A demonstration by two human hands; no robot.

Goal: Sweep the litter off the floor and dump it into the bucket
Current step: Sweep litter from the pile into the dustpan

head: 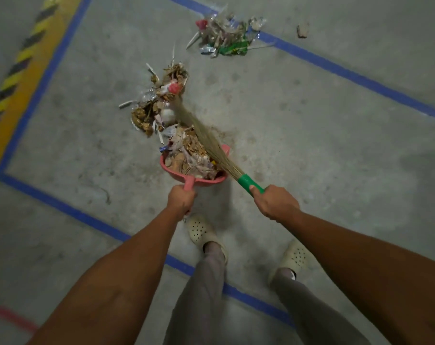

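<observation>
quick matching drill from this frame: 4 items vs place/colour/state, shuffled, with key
Things:
1. dustpan
2. broom
3. far litter pile
4. hazard stripe

Descriptions:
A. lies across the blue floor line
B. green grip, held by the right hand
C. yellow and black, along the left edge
D. pink, holds litter, handle gripped by the left hand

Pairs: 1-D, 2-B, 3-A, 4-C

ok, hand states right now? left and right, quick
Left hand: closed around the dustpan handle.
Right hand: closed around the broom at its green grip.
</observation>
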